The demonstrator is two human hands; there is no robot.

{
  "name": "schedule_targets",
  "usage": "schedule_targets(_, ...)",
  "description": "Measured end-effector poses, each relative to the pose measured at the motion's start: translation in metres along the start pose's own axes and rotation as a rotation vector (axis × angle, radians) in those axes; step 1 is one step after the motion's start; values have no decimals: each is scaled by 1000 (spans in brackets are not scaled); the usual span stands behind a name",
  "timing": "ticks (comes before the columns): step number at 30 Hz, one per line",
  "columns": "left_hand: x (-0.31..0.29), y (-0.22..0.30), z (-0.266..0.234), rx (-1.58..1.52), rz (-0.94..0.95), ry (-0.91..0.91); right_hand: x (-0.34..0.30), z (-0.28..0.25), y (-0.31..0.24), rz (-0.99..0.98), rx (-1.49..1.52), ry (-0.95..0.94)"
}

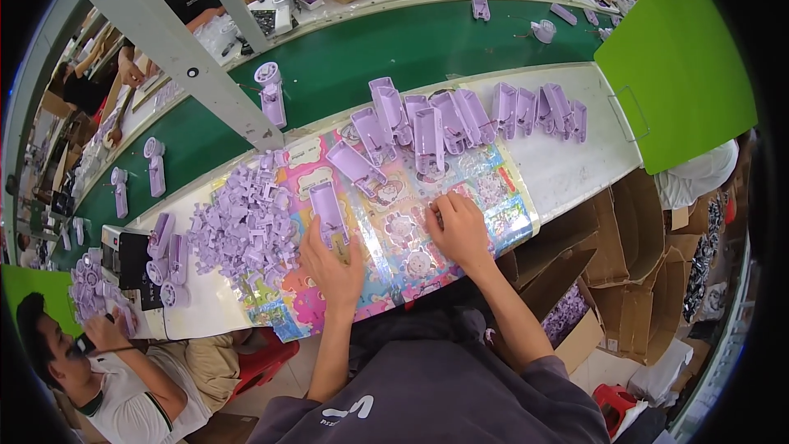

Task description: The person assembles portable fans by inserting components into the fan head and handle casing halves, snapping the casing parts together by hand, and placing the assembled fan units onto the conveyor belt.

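1. on the shiny patterned mat (380,270), just in front of me, lies the open purple shell (327,204), its hollow facing up and its near end at my left hand (331,270).
2. my left fingers rest along the shell's left side, with the thumb by its near right corner; they stand apart around that end, and i cannot tell whether they squeeze it.
3. my right hand (458,230) is over the right part of the mat, its fingers curled in; whether they pinch anything i cannot tell.
4. just left of the shell i have a heap of small purple parts (246,218), spread over the mat's edge.
5. beyond my hands, a row of purple shells (427,140) leans and overlaps, running from the mat onto the white bench (579,166).
6. past that runs a green conveyor belt (370,51), carrying a round-headed purple piece (272,99).
7. to my left sits a co-worker (136,390); to my right are brown cartons (633,234).
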State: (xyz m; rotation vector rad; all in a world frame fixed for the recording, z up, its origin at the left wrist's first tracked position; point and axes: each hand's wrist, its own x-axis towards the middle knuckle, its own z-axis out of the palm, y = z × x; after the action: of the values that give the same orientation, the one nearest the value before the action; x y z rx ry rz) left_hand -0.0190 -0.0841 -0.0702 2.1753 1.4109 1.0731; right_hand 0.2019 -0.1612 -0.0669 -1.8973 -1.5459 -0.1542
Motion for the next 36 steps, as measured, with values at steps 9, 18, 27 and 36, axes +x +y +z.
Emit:
schedule_targets(9,25,11,15,-370,-115,179,2,1,0,8,-3,1)
schedule_targets(18,74,40,62,-285,49,168,1,1,-1,22,3,6)
schedule_targets(27,78,40,72,-87,158,106,2,0,1,30,2,0)
schedule_targets(36,105,3,71,-315,116,-72,4,1,0,29,11,36)
